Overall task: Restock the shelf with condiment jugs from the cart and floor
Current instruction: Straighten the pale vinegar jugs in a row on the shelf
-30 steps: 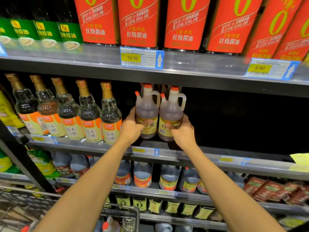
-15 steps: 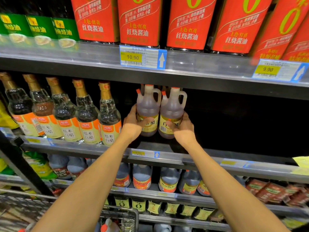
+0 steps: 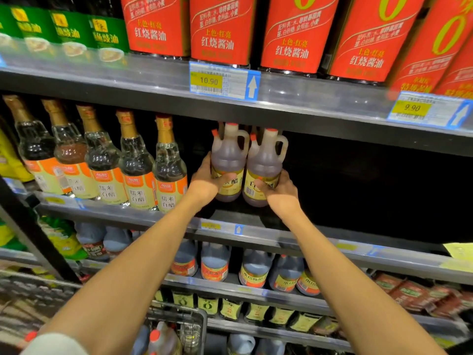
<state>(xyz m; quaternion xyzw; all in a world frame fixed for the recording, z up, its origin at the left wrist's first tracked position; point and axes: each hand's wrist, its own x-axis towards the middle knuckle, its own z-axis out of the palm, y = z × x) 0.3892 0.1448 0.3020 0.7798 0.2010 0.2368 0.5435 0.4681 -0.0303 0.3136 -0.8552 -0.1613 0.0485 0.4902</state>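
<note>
head view, hands (image 3: pixel 204 184) gripping brown-filled jugs (image 3: pixel 229 162)

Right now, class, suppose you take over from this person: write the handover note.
Left hand grips the left brown plastic handled jug; right hand grips its twin, the right jug.
Both jugs are side by side at the grey metal middle shelf, beside the clear glass bottles; whether seated is unclear.
Left: release them, then fetch the red-capped jugs from the wire cart.

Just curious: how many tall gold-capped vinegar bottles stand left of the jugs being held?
5, in a row: first, second, third, fourth, fifth nearest the left hand. More may hide behind.
</note>
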